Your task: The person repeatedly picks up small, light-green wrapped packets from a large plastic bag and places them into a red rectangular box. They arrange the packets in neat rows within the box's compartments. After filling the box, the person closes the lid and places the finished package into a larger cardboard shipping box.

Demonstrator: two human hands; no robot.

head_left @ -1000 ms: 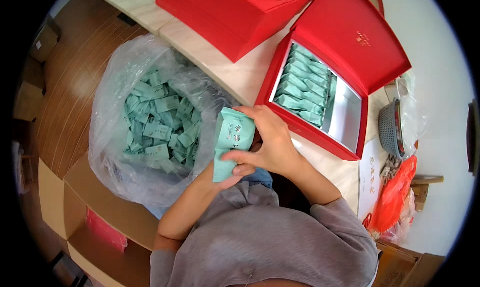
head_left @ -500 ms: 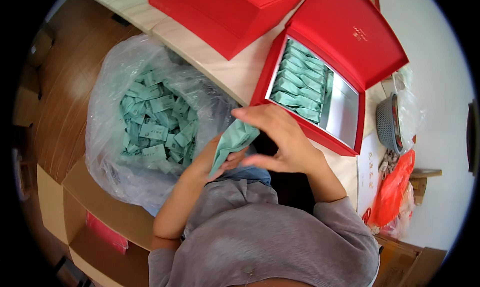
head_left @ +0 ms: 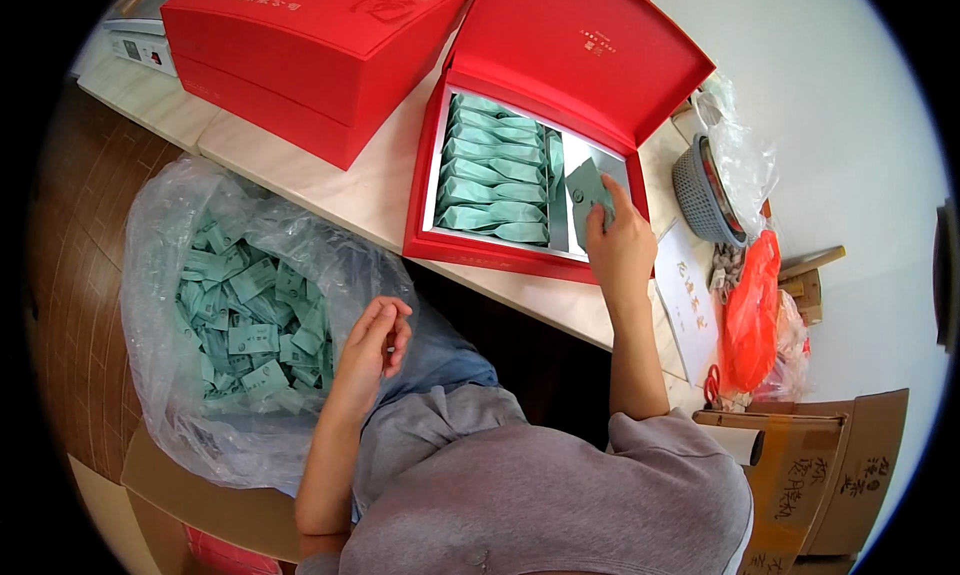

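Observation:
In my right hand (head_left: 625, 240) is a small green packet (head_left: 585, 197), pinched over the right part of an open red gift box (head_left: 425, 210). The left part of that box holds a row of matching green packets (head_left: 490, 165) standing side by side, and one more stands along the white divider. My left hand (head_left: 375, 350) is in the air in front of my lap, fingers loosely curled with nothing between them. It is nearest to a large clear plastic bag (head_left: 160, 245) filled with loose green packets (head_left: 250, 315).
A second red box (head_left: 270, 75), closed, stands left on the pale table (head_left: 330, 200). A grey basket (head_left: 705, 190), white paper sheet (head_left: 685, 300), red plastic bag (head_left: 750, 315) and red scissors (head_left: 712, 383) lie right. Cardboard boxes (head_left: 850, 475) stand lower right and lower left.
My right hand has carried a green packet from in front of my body to the open box. My left hand has let go of it. The view has shifted to the right.

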